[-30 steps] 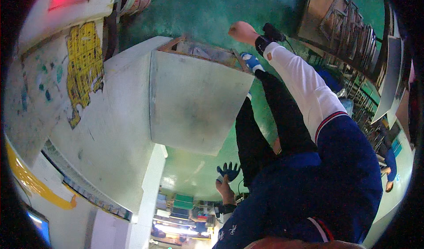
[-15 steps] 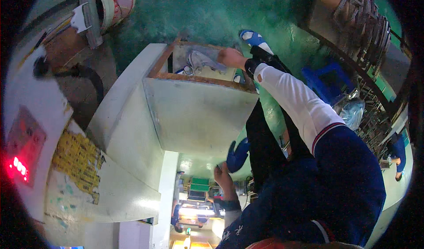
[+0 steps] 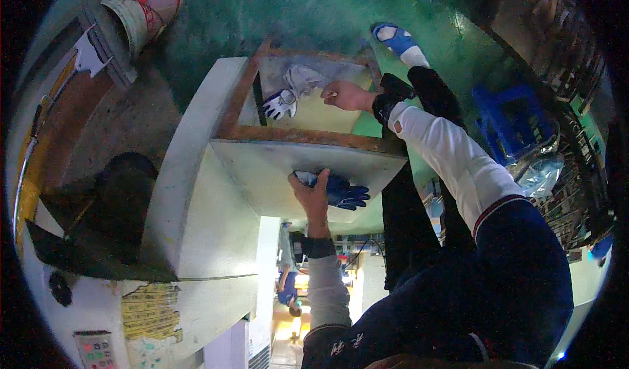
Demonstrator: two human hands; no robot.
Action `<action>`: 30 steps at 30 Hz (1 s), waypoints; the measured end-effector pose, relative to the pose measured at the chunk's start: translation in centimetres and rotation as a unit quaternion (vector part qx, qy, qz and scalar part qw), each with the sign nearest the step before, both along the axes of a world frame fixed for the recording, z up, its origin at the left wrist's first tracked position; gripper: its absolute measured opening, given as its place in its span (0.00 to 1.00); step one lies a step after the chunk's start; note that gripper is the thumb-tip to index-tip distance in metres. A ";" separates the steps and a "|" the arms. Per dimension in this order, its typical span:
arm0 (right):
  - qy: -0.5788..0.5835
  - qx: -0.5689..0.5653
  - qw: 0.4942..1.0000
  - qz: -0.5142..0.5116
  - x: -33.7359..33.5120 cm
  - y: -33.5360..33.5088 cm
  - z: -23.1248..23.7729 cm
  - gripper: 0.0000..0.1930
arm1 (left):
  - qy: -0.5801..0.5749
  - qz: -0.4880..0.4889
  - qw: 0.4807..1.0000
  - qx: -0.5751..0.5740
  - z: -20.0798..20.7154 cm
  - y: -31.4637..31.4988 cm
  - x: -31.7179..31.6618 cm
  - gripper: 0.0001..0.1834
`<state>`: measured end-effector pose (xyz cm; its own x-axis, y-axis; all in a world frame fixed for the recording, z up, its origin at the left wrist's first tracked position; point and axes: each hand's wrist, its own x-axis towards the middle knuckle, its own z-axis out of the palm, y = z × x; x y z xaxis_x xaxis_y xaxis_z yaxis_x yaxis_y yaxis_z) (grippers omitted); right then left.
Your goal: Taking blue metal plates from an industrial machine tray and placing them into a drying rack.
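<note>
A dark blue work glove (image 3: pixel 346 193) with a pale cuff hangs from my left hand (image 3: pixel 310 193), whose fingers and thumb close on its cuff end. It is held in front of the pale side panel of an open-topped box (image 3: pixel 288 133) with a brown rim. Over the opening is my right hand (image 3: pixel 348 96), fingers curled closed; what they hold, if anything, I cannot make out. Inside the box, just left of that hand, lie a crumpled greyish-white glove (image 3: pixel 304 79) and a white-and-navy glove (image 3: pixel 280 104).
A white-and-red bucket (image 3: pixel 145 12) lies at the upper left. A blue plastic stool (image 3: pixel 508 123) and a clear plastic bag (image 3: pixel 540 174) are at the right, beside metal racks. A control panel (image 3: pixel 95 349) sits lower left. Another person (image 3: pixel 287 287) is in the background.
My left hand has brought the blue glove up toward the box's side panel. My right hand stays over the opening. The view has shifted, and the white-and-navy glove shows more fully.
</note>
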<state>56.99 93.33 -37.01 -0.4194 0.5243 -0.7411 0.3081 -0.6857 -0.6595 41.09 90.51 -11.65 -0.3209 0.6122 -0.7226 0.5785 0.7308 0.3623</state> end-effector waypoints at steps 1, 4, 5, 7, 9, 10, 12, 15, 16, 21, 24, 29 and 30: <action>0.005 0.000 1.000 -0.003 -0.7 -0.1 -0.1 0.16 | 0.005 -0.003 1.000 0.000 -0.2 -0.2 -0.6 0.35; -0.006 0.086 0.996 0.021 -2.4 0.2 0.4 0.19 | 0.045 -0.016 0.999 -0.026 -1.1 -1.5 -2.7 0.36; 0.004 0.056 0.998 0.033 -3.2 0.8 0.8 0.20 | 0.033 0.008 0.999 -0.030 -1.0 -1.9 -3.3 0.37; 0.019 0.027 0.998 0.055 -3.5 1.4 -0.5 0.24 | 0.024 0.002 0.997 -0.074 -1.0 -1.3 -2.7 0.37; 0.014 0.018 0.998 0.063 -4.7 1.8 -1.8 0.25 | 0.004 0.009 0.998 -0.066 -1.2 -1.0 -2.4 0.36; 0.012 0.003 0.997 0.077 -5.6 1.8 -2.2 0.27 | -0.014 0.022 0.998 -0.063 -1.2 -1.0 -2.4 0.36; 0.010 0.021 0.996 0.089 -7.8 1.9 -2.8 0.29 | 0.020 -0.038 0.998 -0.055 -0.8 -0.8 -2.7 0.35; 0.005 0.071 0.996 0.054 -8.8 -0.4 -7.1 0.33 | -0.062 0.122 0.988 -0.067 -2.2 -1.3 -1.5 0.33; 0.007 0.075 0.996 0.054 -9.8 -0.4 -7.9 0.33 | -0.060 0.122 0.989 -0.063 -2.1 -1.1 -1.5 0.33; 0.146 0.015 0.989 0.001 -18.1 0.5 -7.8 0.39 | 0.062 0.014 0.993 -0.095 1.3 1.5 -1.7 0.32; 0.348 -0.189 0.904 -0.164 -18.3 -4.8 -13.9 0.39 | 0.064 0.001 0.994 -0.094 -0.6 0.7 -0.4 0.31; 0.098 -0.077 0.982 0.141 -21.8 -2.7 -8.6 0.35 | 0.056 0.024 0.993 -0.105 1.3 1.3 -1.7 0.32; 0.088 -0.079 0.983 0.141 -20.3 -3.2 -8.9 0.35 | 0.046 0.024 0.993 -0.106 1.0 1.6 -0.9 0.32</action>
